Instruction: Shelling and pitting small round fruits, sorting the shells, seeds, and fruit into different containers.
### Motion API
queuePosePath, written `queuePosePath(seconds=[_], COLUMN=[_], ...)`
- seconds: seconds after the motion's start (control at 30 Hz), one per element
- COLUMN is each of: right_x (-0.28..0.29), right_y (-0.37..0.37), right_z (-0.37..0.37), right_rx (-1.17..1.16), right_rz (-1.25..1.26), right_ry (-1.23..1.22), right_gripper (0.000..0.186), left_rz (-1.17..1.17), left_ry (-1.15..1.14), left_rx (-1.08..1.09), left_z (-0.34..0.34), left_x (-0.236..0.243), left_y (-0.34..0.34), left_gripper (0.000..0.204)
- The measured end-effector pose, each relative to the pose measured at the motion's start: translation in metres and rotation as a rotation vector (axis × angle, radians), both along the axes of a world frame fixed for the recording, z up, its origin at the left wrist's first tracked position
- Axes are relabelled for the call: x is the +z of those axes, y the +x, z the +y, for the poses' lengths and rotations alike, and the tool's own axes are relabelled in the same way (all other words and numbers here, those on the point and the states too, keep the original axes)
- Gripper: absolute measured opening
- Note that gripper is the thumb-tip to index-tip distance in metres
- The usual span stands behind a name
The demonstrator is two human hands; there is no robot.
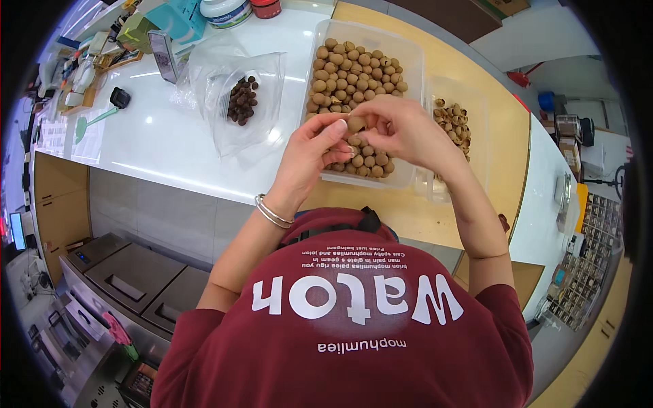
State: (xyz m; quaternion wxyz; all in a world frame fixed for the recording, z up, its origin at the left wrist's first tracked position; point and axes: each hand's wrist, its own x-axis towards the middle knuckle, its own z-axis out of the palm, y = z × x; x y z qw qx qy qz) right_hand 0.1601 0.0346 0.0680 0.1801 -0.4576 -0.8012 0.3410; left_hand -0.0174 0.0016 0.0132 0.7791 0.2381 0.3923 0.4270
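Both my hands meet over a clear plastic tub (416, 75) full of round, tan-brown dried longans (354, 68). A single longan (356, 124) is between my fingertips. My left hand (314, 151) pinches it from the left, thumb on top, and my right hand (403, 129) has its bent fingers on it from the right. Part of its shell is hidden by the fingers. To the right stands a second clear container (479, 129) with broken, cracked shells (452, 122). On the left, an open clear plastic bag (262, 136) holds dark brown peeled longans (243, 100).
A phone (163, 56) stands upright behind the bag. Farther left lie a green-handled tool (102, 114) and a small black object (120, 98). At the back stand a white tub (224, 12) and a red-lidded jar (265, 8). The wooden board's near edge (435, 234) is by my body.
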Motion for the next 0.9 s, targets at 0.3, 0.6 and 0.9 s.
queuePosePath(seconds=[0.3, 0.6, 0.9], right_x=[-0.003, -0.018, -0.03], right_y=[-0.011, 0.0, 0.003], right_z=[-0.034, -0.035, -0.038], right_rx=[-0.123, -0.062, -0.188], right_rz=[-0.039, 0.021, 0.327], right_ry=[0.296, 0.288, -0.034], right_gripper=[0.032, 0.027, 0.034], left_rz=[-0.122, 0.1, 0.067], left_ry=[-0.098, 0.036, 0.059], left_rx=[-0.075, -0.16, -0.024], left_z=[0.0, -0.003, -0.007], left_x=[0.007, 0.005, 0.007], left_y=[0.009, 0.008, 0.014], left_gripper=[0.023, 0.019, 0.024])
